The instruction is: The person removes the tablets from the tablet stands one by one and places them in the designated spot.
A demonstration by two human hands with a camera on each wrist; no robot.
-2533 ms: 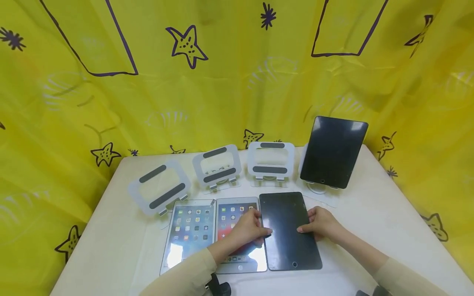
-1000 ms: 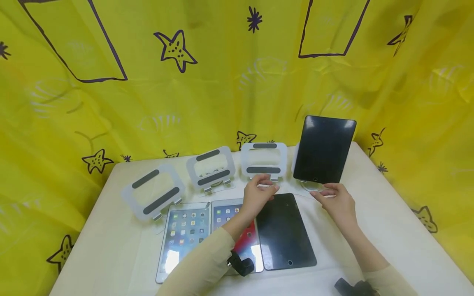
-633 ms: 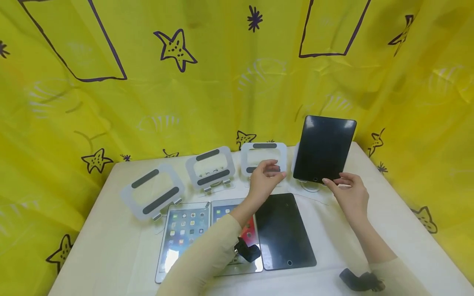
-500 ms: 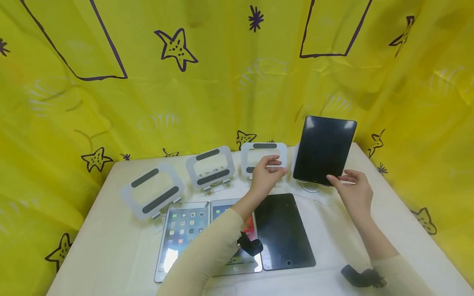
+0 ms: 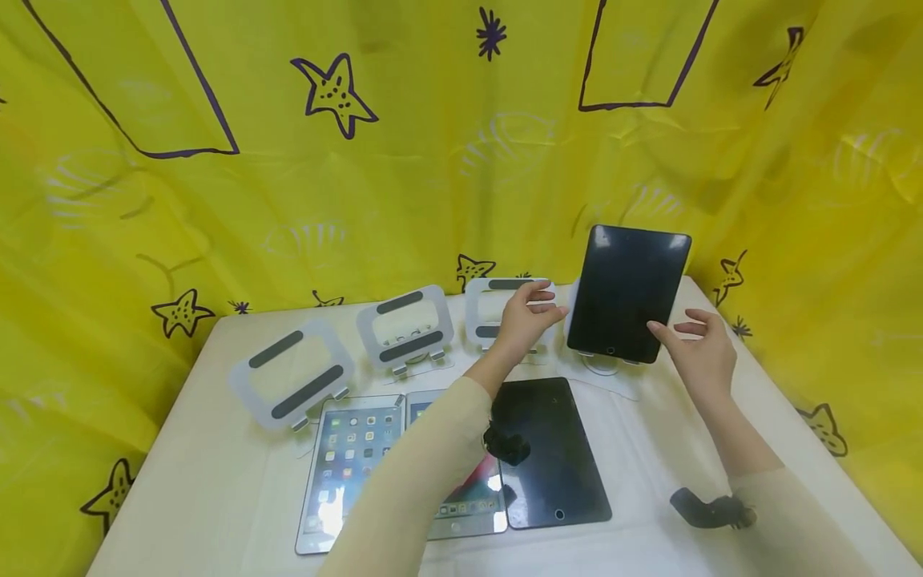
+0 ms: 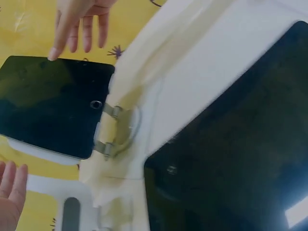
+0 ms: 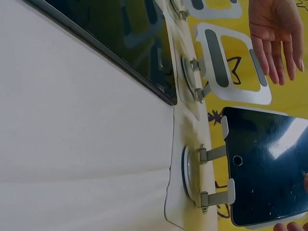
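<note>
A black tablet point(image 5: 629, 295) stands tilted on the rightmost stand point(image 7: 211, 196), its lower edge against the stand's clips. My right hand point(image 5: 703, 353) is at its right edge, the thumb tip at the border and the fingers extended, apart from the tablet. Just left of the tablet, my left hand point(image 5: 525, 320) is held in the air in front of another white stand point(image 5: 479, 308), fingers loose and holding nothing. Below lie a second black tablet point(image 5: 558, 449) and two white tablets with lit screens, the left one point(image 5: 353, 457) plain to see, the middle one point(image 5: 472, 509) partly hidden by my left sleeve.
Two more white stands with grey pads, one in the middle point(image 5: 436, 308) and one at the left point(image 5: 332, 344), stand along the back of the white table point(image 5: 202, 481). A yellow curtain point(image 5: 418, 200) with drawn stars hangs behind. Dark wrist cameras sit on both sleeves.
Both hands have left the lying black tablet and risen to either side of the standing one. The right hand has slid up along its right edge. The tablets have not visibly moved.
</note>
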